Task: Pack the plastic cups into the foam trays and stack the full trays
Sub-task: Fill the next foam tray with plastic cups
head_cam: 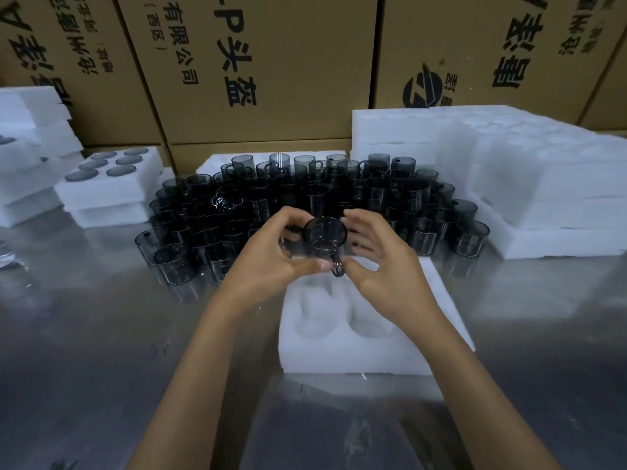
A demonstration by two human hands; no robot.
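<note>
Both hands were on one smoky plastic cup (325, 237), held just above the far end of the foam tray (356, 354) on the counter (101, 334). The left hand (271, 252) gripped the cup's body and rim, thumb near the handle; the right hand (376, 252) curled round its other side, thumb also pressing by the handle, which pointed toward the person. Cup mouth faced the camera, not yet seated in a pocket. The tray pockets visible nearer the person were empty; the far pockets were hidden under the hands, can't tell. So this tray looked barely started. Beyond the tray, a big crowd of loose cups (305, 198) stood on the counter, so most of the job was left. To the tray's far left, a packed tray (112, 174) with cups seated in it sat on another tray, and more white foam blocks (27, 157) further left, contents mostly unclear. To the tray's far right, a tall pile of foam (509, 171), apparently spare trays. Cardboard boxes (264, 69) behind everything. Judgement: early in the run, a few trays done, dozens of cups remaining.
</note>
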